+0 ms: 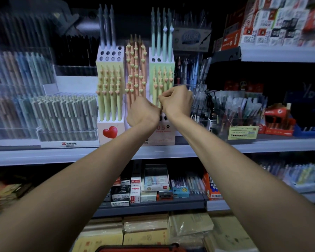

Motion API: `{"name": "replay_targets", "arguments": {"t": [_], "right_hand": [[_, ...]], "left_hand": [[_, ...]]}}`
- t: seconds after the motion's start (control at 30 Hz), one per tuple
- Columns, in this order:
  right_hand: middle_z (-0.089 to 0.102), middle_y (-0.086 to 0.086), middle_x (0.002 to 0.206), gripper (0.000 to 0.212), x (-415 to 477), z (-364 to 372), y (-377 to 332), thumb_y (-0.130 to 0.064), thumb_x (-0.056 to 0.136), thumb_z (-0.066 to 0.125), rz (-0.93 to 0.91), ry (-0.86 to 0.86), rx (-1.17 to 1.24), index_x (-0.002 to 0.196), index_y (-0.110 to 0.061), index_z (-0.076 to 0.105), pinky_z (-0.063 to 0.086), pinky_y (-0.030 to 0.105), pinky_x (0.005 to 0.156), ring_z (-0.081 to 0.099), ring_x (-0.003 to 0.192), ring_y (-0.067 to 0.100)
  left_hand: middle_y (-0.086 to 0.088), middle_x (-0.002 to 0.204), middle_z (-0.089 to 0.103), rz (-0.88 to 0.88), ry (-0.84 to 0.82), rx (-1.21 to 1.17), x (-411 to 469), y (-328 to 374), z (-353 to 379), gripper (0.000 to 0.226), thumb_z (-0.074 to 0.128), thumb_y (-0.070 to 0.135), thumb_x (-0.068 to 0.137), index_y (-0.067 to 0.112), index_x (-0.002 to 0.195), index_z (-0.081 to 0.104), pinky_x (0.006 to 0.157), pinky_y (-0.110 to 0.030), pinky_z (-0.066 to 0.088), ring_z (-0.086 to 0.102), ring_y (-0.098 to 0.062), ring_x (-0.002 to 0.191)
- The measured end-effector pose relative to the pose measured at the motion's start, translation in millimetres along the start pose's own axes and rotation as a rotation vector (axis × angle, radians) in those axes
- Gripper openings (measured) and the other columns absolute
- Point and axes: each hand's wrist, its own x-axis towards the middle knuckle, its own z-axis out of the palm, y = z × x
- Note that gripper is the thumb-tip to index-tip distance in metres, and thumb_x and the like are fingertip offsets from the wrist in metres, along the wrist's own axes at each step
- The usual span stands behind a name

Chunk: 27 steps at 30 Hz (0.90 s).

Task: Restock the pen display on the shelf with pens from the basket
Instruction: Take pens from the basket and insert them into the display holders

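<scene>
At the pen display [103, 128], left hand [143, 111] and right hand [176, 101] meet, both curled, contents hidden. Best practice: insert stock upright into a vacant hole [107, 53].

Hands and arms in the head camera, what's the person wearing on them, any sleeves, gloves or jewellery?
The left forearm and right forearm are bare to the frame edge, no sleeves. The left hand and right hand are ungloved; no watch, ring or bracelet shows.

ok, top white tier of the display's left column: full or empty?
Mostly empty: three grey pens stand upright at the back of the tier, and open holes show in front.
</scene>
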Motion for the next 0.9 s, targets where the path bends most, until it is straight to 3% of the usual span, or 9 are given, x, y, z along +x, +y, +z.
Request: {"name": "replay_targets", "arguments": {"t": [0.1, 0.17, 0.27, 0.4, 0.47, 0.57, 0.63, 0.77, 0.9], "right_hand": [[0.077, 0.002, 0.085, 0.015, 0, -6, -2, -0.005, 0.087, 0.078, 0.002, -0.033, -0.001, 0.074, -0.013, 0.080, 0.063, 0.035, 0.075, 0.074, 0.088, 0.019], [0.078, 0.003, 0.092, 0.015, -3, -14, -1, -0.001, 0.091, 0.073, -0.013, -0.038, -0.039, 0.081, -0.010, 0.080, 0.063, 0.035, 0.075, 0.073, 0.088, 0.019], [0.078, 0.003, 0.105, 0.015, -15, -33, 9, -0.004, 0.092, 0.073, -0.015, -0.039, -0.073, 0.101, -0.013, 0.081, 0.061, 0.032, 0.082, 0.072, 0.095, 0.019], [0.078, -0.001, 0.106, 0.020, -45, -69, 24, -0.018, 0.089, 0.080, -0.017, -0.106, -0.104, 0.110, -0.018, 0.080, 0.059, 0.035, 0.093, 0.071, 0.098, 0.017], [0.077, -0.002, 0.113, 0.029, -62, -86, 30, -0.026, 0.088, 0.082, -0.016, -0.140, -0.130, 0.116, -0.019, 0.078, 0.057, 0.033, 0.094, 0.070, 0.101, 0.016], [0.068, 0.002, 0.130, 0.048, -91, -103, 39, -0.034, 0.084, 0.086, -0.046, -0.231, -0.255, 0.127, -0.019, 0.072, 0.051, 0.032, 0.098, 0.064, 0.117, 0.020], [0.059, 0.005, 0.140, 0.062, -111, -112, 45, -0.038, 0.081, 0.088, -0.050, -0.306, -0.326, 0.136, -0.020, 0.066, 0.046, 0.033, 0.103, 0.058, 0.127, 0.023], [0.038, 0.004, 0.157, 0.090, -149, -120, 57, -0.056, 0.080, 0.084, -0.007, -0.476, -0.423, 0.155, -0.025, 0.045, 0.042, 0.040, 0.113, 0.040, 0.145, 0.025], [0.013, 0.006, 0.170, 0.104, -183, -116, 77, -0.062, 0.077, 0.083, 0.041, -0.586, -0.439, 0.161, -0.027, 0.032, 0.032, 0.049, 0.123, 0.015, 0.158, 0.028]], "left_hand": [[-0.004, 0.064, 0.071, 0.029, -0.113, -0.051, 2, -6, -7, 0.010, 0.069, 0.014, 0.075, 0.009, 0.071, 0.077, 0.065, -0.044, 0.063, 0.071, -0.026, 0.069], [-0.002, 0.066, 0.074, 0.081, -0.177, -0.088, 0, -11, -13, 0.015, 0.072, 0.014, 0.080, 0.011, 0.067, 0.079, 0.077, -0.049, 0.064, 0.074, -0.024, 0.076], [0.001, 0.073, 0.077, 0.103, -0.224, -0.120, -10, -19, -26, 0.016, 0.072, 0.014, 0.085, 0.009, 0.071, 0.078, 0.085, -0.047, 0.062, 0.074, -0.020, 0.082], [0.007, 0.079, 0.077, 0.216, -0.256, -0.123, -30, -37, -45, 0.019, 0.069, 0.019, 0.091, 0.013, 0.075, 0.078, 0.082, -0.037, 0.059, 0.073, -0.013, 0.084], [0.006, 0.090, 0.076, 0.290, -0.342, -0.071, -42, -49, -57, 0.012, 0.070, 0.030, 0.095, 0.020, 0.093, 0.078, 0.079, -0.032, 0.055, 0.072, -0.013, 0.084], [0.005, 0.112, 0.069, 0.324, -0.510, 0.050, -62, -68, -67, 0.054, 0.073, 0.055, 0.089, 0.028, 0.134, 0.061, 0.091, -0.039, 0.056, 0.069, -0.016, 0.099], [0.003, 0.130, 0.064, 0.331, -0.552, 0.095, -80, -80, -72, 0.073, 0.070, 0.064, 0.086, 0.032, 0.148, 0.049, 0.102, -0.043, 0.051, 0.063, -0.018, 0.117], [0.006, 0.160, 0.043, 0.385, -0.558, 0.286, -114, -103, -81, 0.086, 0.061, 0.075, 0.086, 0.038, 0.158, 0.033, 0.115, -0.047, 0.041, 0.043, -0.020, 0.145], [0.001, 0.159, 0.044, 0.464, -0.476, 0.498, -141, -135, -77, 0.091, 0.053, 0.076, 0.088, 0.034, 0.163, 0.022, 0.113, -0.048, 0.041, 0.043, -0.025, 0.145]]}}
